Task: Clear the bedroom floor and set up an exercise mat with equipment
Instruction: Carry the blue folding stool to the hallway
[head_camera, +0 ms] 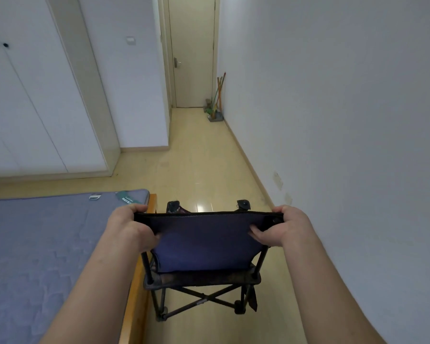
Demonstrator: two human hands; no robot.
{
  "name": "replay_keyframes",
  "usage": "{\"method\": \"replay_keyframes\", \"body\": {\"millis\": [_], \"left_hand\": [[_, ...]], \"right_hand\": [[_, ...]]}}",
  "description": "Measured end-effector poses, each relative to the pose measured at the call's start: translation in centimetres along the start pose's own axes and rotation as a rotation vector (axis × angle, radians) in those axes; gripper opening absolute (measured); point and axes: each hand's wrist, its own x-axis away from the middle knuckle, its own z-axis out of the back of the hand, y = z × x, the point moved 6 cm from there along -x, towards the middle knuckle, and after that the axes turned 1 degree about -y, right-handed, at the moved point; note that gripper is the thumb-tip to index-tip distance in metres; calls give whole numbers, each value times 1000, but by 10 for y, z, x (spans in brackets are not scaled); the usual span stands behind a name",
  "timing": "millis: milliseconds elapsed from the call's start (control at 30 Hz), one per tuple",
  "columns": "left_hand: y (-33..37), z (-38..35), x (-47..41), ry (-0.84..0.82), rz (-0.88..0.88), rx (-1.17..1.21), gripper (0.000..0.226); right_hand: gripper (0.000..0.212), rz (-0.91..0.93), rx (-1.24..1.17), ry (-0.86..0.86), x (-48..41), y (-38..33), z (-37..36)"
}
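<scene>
A small folding camp chair (204, 247) with a dark blue fabric back and a black crossed frame stands in front of me, in the gap between the bed and the right wall. My left hand (128, 228) grips the top left corner of the chair's back. My right hand (282, 227) grips the top right corner, thumb on the near side of the fabric. The chair's feet are on or just above the pale wooden floor (204, 165); I cannot tell which.
A bed (47, 244) with a grey-blue quilted cover and a wooden edge lies at the left. White wardrobe doors (23, 108) stand beyond it. A narrow hallway leads to a shut door (193, 58), with brooms (217, 98) leaning in the corner by the right wall (345, 120).
</scene>
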Motion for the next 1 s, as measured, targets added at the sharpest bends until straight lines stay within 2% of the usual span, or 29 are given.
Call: {"method": "replay_keyframes", "body": {"millis": [300, 733, 1000], "left_hand": [[56, -139, -81, 60, -11, 75, 11], [209, -303, -268, 118, 66, 63, 14], [305, -419, -354, 78, 40, 22, 16]], "right_hand": [[5, 24, 110, -3, -78, -96, -136], [7, 58, 109, 15, -223, -160, -367], [11, 73, 63, 0, -287, -200, -498]]}}
